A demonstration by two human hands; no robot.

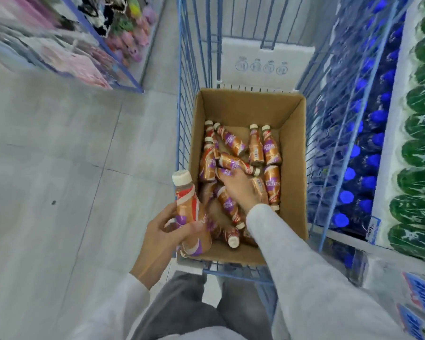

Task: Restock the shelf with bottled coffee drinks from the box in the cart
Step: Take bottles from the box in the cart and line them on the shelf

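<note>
The left hand (162,231) is gripping an upright bottled coffee drink (188,204), cream cap up, at the lower centre of the frame. Its fingers (168,218) are curling round the orange-and-purple label. A second bottle (198,242) is sitting lower in the same grasp, by the near left corner of the cardboard box (293,168). The box is sitting inside the blue wire cart (183,94) and holding a loose heap of bottles (255,148) lying on their sides. The right hand (241,188), in a grey sleeve (292,241), is reaching palm-down into the heap, fingers resting on a lying bottle (225,171). Whether they are closing round it cannot be told. Blue-capped bottles (368,143) are filling the shelf (388,168) at the right.
</note>
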